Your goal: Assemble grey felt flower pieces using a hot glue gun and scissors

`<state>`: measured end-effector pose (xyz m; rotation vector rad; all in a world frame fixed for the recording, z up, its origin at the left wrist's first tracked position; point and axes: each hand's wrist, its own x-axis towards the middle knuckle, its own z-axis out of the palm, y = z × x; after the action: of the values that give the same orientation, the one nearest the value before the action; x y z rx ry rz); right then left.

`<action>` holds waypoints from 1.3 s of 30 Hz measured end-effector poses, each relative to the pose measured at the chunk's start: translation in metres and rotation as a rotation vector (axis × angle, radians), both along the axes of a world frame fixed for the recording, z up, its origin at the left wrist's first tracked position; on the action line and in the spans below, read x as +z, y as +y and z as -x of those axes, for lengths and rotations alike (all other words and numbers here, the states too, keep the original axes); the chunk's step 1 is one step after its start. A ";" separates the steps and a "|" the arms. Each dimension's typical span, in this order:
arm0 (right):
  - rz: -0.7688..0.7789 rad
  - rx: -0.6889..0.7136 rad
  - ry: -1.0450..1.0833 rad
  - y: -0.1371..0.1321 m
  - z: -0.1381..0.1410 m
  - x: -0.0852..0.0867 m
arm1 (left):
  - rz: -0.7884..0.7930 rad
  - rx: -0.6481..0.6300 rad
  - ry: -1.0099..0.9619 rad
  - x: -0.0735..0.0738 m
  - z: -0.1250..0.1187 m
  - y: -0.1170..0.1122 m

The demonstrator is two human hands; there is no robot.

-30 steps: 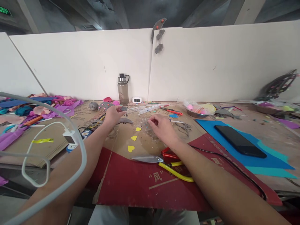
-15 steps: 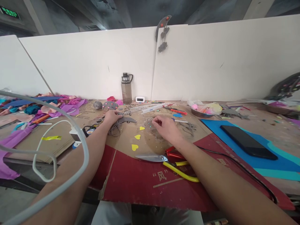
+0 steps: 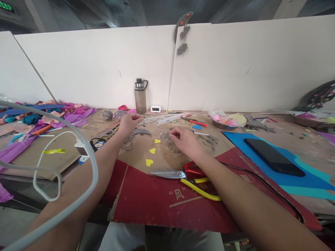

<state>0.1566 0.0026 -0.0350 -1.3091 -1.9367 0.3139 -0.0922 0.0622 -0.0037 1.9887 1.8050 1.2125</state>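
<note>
My left hand (image 3: 129, 124) hovers over the cardboard with thumb and fingertips pinched together. Whatever sits in that pinch is too small to make out. Just below it lies a grey felt crescent (image 3: 141, 131), beside a tangle of grey cord (image 3: 128, 143). My right hand (image 3: 182, 138) is low over the cardboard, its fingers curled and pinched too; what they hold, if anything, cannot be seen. Small clear and coloured bits (image 3: 164, 135) are scattered just left of it. Several yellow hearts, one the nearest heart (image 3: 149, 162), lie between my forearms.
Large scissors (image 3: 180, 175) with red and yellow handles lie beside my right forearm. A phone (image 3: 273, 157) rests on blue felt (image 3: 235, 139). Behind stand a bottle (image 3: 140, 97), a small clock (image 3: 155, 109) and a metal bowl (image 3: 225, 125). A white cable (image 3: 94, 167) loops across the left foreground.
My left hand has lifted from beside the grey crescent and moved up and slightly right, leaving more of the cord in sight. My right hand stays nearly in place.
</note>
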 end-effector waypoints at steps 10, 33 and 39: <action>0.015 0.024 -0.043 0.004 0.002 -0.007 | 0.343 -0.417 0.275 -0.017 -0.045 -0.024; -0.023 -0.020 -0.299 0.012 0.002 -0.018 | 0.250 -0.343 0.102 -0.025 -0.051 -0.021; -0.016 -0.023 -0.014 0.004 -0.002 -0.005 | 0.360 -0.429 -0.322 -0.012 -0.060 -0.032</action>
<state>0.1581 0.0068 -0.0399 -1.3258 -1.9310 0.2780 -0.0327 0.0301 -0.0159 1.7342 1.2523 0.9297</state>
